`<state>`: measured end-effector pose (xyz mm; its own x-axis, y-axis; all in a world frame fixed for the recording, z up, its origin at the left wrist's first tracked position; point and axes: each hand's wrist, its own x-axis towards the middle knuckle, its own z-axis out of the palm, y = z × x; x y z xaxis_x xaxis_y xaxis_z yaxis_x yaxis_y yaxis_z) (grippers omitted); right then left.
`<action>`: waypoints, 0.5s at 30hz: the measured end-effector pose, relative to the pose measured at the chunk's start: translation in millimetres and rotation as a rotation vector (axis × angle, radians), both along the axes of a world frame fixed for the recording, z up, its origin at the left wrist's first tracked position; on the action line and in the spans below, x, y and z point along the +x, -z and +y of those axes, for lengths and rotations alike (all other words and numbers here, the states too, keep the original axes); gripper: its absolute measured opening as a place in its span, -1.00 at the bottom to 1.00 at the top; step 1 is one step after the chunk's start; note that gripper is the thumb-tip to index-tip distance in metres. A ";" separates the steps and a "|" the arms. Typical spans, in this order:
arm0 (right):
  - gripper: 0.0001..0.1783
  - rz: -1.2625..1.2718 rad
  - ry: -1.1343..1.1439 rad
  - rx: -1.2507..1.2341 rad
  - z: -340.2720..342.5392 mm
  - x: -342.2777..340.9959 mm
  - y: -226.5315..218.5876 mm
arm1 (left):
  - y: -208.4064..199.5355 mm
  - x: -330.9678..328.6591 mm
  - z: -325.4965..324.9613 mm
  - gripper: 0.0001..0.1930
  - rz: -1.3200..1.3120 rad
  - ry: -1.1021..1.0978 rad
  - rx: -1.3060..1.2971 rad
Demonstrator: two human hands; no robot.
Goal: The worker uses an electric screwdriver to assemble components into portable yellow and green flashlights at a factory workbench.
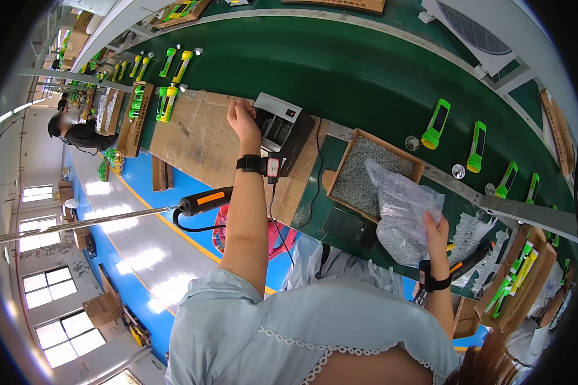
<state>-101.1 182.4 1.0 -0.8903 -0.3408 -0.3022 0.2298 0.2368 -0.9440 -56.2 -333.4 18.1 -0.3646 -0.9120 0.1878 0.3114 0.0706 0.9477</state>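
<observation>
My left hand (242, 120) is raised at the left edge of a black-and-silver box-shaped machine (279, 131), its fingers curled in. Whatever they may hold is too small or hidden to make out. My right hand (435, 235) grips a clear plastic bag (404, 215) full of small metal pieces that look like screws. The bag lies over the near right corner of a cardboard box (347, 156), which is filled with a heap of similar grey screws (369, 176). A black-and-orange electric screwdriver (205, 201) hangs beside my left forearm.
Green flashlights (435, 125) and small round reflectors (458, 171) stand along the green bench (359, 96). A cardboard sheet (192, 131) lies under the machine. Another electric screwdriver (472, 260) rests by my right wrist. A carton of flashlight parts (517, 276) is at right; a person (83, 133) works far left.
</observation>
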 end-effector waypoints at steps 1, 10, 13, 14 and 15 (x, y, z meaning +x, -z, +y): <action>-0.67 -0.012 0.007 -0.006 -0.3 -0.1 -0.3 | 0.3 -0.9 -0.4 -0.72 -0.038 -0.021 -0.032; -0.58 -0.091 -0.048 0.084 -5.0 -6.6 -12.1 | -1.1 1.4 -1.6 -0.56 -0.376 -0.186 -0.162; -0.67 -0.025 -0.004 0.031 -1.5 -4.5 -9.9 | -8.0 -5.9 10.5 -0.52 -0.347 -0.188 -0.119; -0.67 -0.015 -0.003 0.041 1.7 -3.7 -7.9 | -6.4 -8.4 14.8 -0.49 -0.349 -0.182 -0.116; -0.68 -0.026 -0.013 -0.001 6.3 -2.5 -3.6 | 1.3 -8.7 13.2 -0.59 -0.270 -0.130 -0.121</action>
<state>-103.7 188.7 4.7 -0.8776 -0.3523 -0.3251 0.2513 0.2394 -0.9378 -64.9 -320.3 16.8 -0.2984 -0.9311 0.2100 0.0306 0.2106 0.9771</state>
